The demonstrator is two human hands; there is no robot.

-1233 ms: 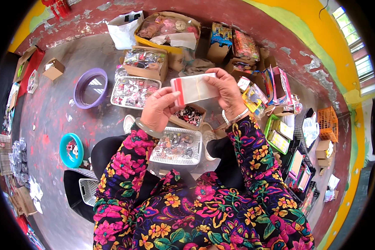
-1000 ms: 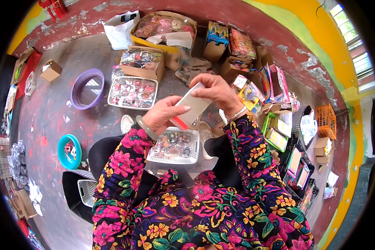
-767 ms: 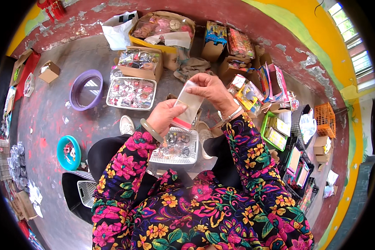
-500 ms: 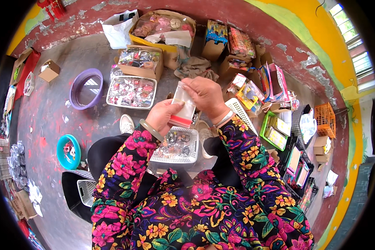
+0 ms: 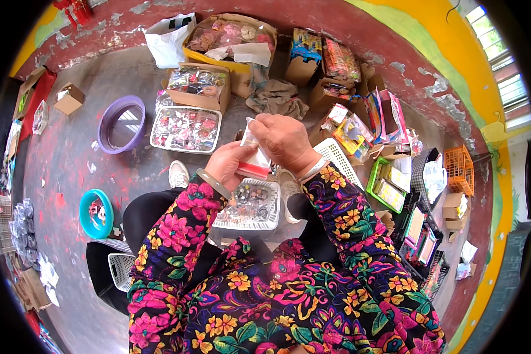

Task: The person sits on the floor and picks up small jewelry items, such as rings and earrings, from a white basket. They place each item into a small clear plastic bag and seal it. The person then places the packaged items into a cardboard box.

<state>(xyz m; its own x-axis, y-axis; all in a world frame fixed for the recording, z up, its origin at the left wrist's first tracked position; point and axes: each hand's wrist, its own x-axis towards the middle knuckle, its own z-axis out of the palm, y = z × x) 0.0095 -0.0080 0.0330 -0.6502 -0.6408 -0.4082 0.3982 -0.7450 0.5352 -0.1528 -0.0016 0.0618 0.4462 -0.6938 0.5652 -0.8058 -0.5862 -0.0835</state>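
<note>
Over the near white basket, my left hand (image 5: 225, 163) grips a clear plastic bag (image 5: 257, 158) with a red and white strip along its lower edge, thumb on top. It may be a thin stack of bags; I cannot tell. My right hand (image 5: 285, 141) is closed with bent fingers at the bag's upper part, partly covering it. What its fingertips pinch is hidden. Below my hands, the white perforated basket (image 5: 274, 219) holds many small clear-wrapped items and stands on the floor between my feet.
Ahead, a second white basket (image 5: 184, 150) holds small packets beside an open carton (image 5: 221, 100). A purple basin (image 5: 104, 133) and a teal basin (image 5: 84, 215) stand to the left. On the right are a green basket (image 5: 381, 200), black crates (image 5: 405, 251) and an orange crate (image 5: 459, 168).
My right hand has shifted slightly down and left, its fingers now curled over the bag's upper part. The bag is tilted more and less of it shows. My left hand keeps its grip.
</note>
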